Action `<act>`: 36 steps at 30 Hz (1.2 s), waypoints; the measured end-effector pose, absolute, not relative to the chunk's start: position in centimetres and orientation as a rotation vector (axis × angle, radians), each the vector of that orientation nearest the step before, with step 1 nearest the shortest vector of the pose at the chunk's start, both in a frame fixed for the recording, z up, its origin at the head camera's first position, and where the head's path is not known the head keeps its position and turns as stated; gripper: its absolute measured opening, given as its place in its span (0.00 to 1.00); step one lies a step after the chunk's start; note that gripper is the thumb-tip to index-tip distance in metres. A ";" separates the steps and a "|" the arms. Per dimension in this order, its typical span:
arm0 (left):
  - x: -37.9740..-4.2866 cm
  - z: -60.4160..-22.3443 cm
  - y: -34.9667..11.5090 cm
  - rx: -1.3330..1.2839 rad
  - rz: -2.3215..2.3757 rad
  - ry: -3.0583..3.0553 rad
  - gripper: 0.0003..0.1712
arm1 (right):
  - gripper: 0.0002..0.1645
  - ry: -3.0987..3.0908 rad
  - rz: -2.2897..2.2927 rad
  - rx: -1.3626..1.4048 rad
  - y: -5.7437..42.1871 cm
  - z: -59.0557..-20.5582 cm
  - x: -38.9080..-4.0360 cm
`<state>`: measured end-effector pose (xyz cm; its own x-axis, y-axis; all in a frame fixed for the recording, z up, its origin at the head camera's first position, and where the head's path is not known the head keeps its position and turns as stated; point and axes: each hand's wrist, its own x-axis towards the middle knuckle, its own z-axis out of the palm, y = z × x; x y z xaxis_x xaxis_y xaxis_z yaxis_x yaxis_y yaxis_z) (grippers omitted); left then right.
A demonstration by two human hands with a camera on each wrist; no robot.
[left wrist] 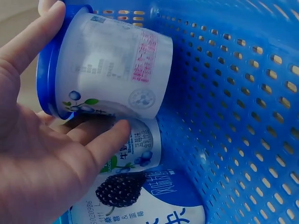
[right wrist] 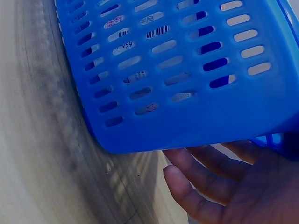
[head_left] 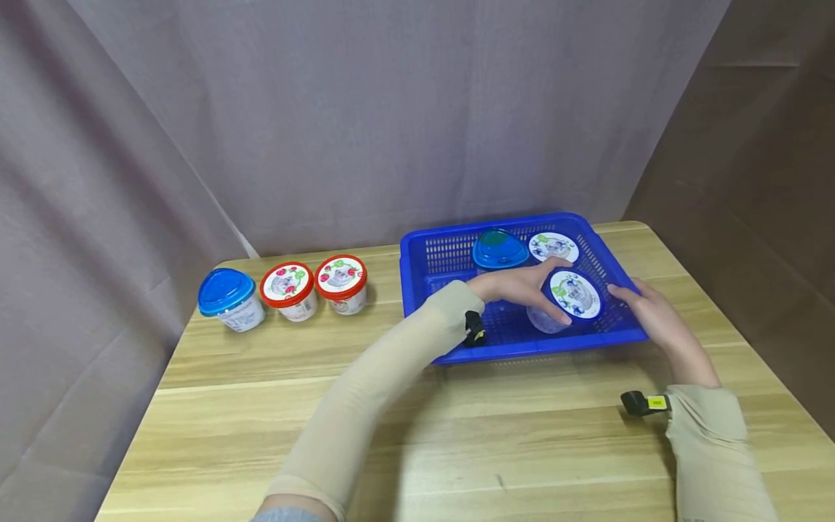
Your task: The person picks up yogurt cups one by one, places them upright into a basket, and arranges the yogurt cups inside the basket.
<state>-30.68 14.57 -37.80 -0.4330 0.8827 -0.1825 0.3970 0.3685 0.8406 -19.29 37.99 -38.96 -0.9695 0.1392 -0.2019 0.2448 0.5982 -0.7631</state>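
Note:
In the head view, my left hand (head_left: 522, 283) reaches into a blue plastic basket (head_left: 417, 283). Thumb and fingers grip a yogurt cup (head_left: 575, 295) with a white blueberry-print lid rimmed in blue. The left wrist view shows this cup (left wrist: 112, 65) tipped on its side against my palm. Behind it stand a second blueberry cup (head_left: 553, 248) and a cup with a domed blue lid (head_left: 499, 249). My right hand (head_left: 659, 319) holds the basket's right side, thumb over the rim. From the right wrist, its fingers (right wrist: 210, 175) lie against the outer wall.
On the wooden table (head_left: 293, 413) left of the basket stand two cups with red-rimmed berry lids, one cup (head_left: 288, 290) beside another cup (head_left: 342, 284). Farther left is a blue-lidded cup (head_left: 230, 299). A grey curtain (head_left: 326, 123) hangs behind the table.

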 end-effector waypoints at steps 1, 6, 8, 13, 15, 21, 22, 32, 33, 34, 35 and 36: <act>-30.7 -37.8 14.5 1.097 0.971 1.989 0.61 | 0.48 2.699 -1.315 0.330 38.0 -39.0 -19.3; -30.8 -37.8 14.3 1.082 0.967 1.969 0.61 | 0.48 2.690 -1.316 0.354 38.0 -38.9 -19.3; -30.9 -37.9 14.2 1.086 0.967 1.966 0.60 | 0.48 2.680 -1.321 0.357 38.0 -39.0 -19.3; -31.2 -38.2 14.2 1.108 0.933 1.973 0.60 | 0.48 2.676 -1.327 0.353 38.0 -39.1 -19.3; -31.2 -38.3 14.3 1.125 0.923 1.967 0.61 | 0.48 2.682 -1.329 0.345 38.1 -39.1 -19.4; -31.1 -38.6 14.6 1.148 0.906 1.974 0.62 | 0.49 2.676 -1.329 0.339 38.2 -39.1 -19.3; -31.1 -38.7 14.7 1.144 0.905 1.979 0.62 | 0.49 2.672 -1.328 0.342 38.1 -39.1 -19.3; -31.0 -38.8 15.0 1.122 0.886 2.027 0.61 | 0.51 2.639 -1.346 0.368 37.8 -38.9 -19.2; -31.0 -38.8 15.0 1.121 0.889 2.024 0.61 | 0.51 2.635 -1.350 0.369 37.8 -38.9 -19.2; -31.0 -38.8 15.0 1.119 0.891 2.022 0.61 | 0.51 2.633 -1.354 0.370 37.8 -38.9 -19.2; -31.0 -38.8 15.0 1.118 0.894 2.020 0.61 | 0.51 2.631 -1.355 0.372 37.7 -38.9 -19.2; -31.0 -38.8 15.0 1.118 0.897 2.018 0.61 | 0.51 2.629 -1.356 0.374 37.7 -38.8 -19.2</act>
<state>-31.01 15.00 -38.77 -0.4215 0.8818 -0.2115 0.4338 0.4009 0.8069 -19.24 37.74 -38.84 -0.9560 0.1475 -0.2534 0.2920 0.5576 -0.7770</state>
